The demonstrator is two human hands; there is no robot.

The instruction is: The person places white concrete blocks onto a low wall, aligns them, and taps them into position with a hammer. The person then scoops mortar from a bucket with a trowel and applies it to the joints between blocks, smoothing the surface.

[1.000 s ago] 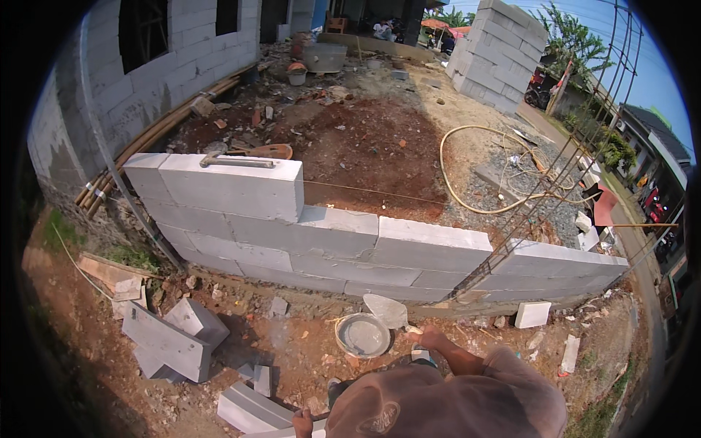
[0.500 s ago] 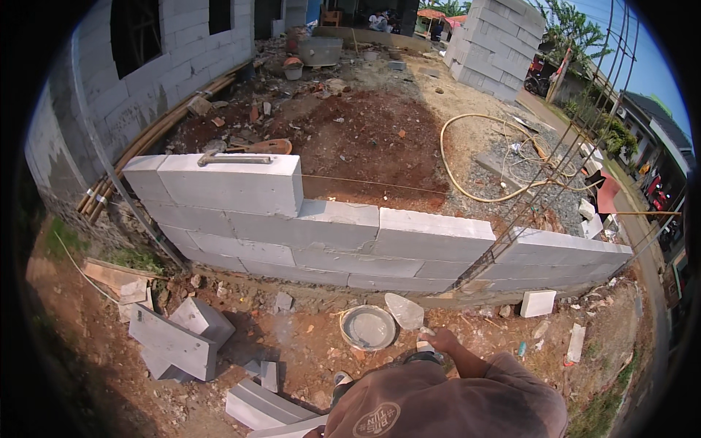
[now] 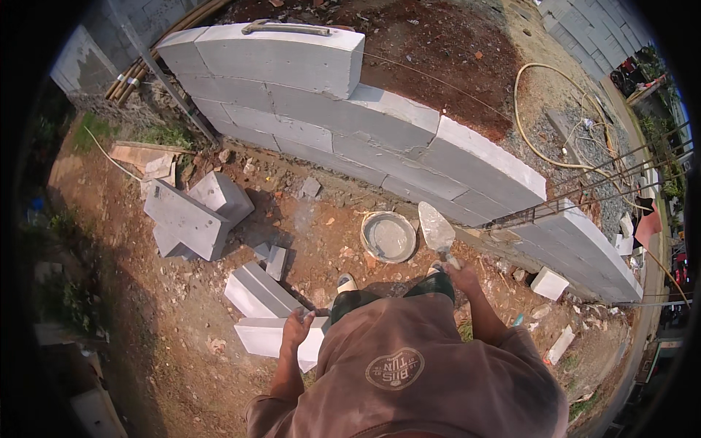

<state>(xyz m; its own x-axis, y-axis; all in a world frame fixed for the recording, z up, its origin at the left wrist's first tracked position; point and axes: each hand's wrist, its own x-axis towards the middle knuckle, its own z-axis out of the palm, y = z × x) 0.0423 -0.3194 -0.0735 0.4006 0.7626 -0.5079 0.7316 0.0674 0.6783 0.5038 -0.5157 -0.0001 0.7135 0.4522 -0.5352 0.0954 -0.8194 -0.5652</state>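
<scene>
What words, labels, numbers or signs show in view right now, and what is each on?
Brown shirt: a round pale emblem with large lettering, wording not copied here; its smaller characters are too small to read.
Trowel, round tub, wall blocks: no lettering I can make out.
Far right edge: too small and blurred to tell.

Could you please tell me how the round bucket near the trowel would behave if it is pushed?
The bucket likely feels heavy, since it appears to hold grey mix. Its wide shape suggests little tipping, but the uneven ground might make it catch.
</scene>
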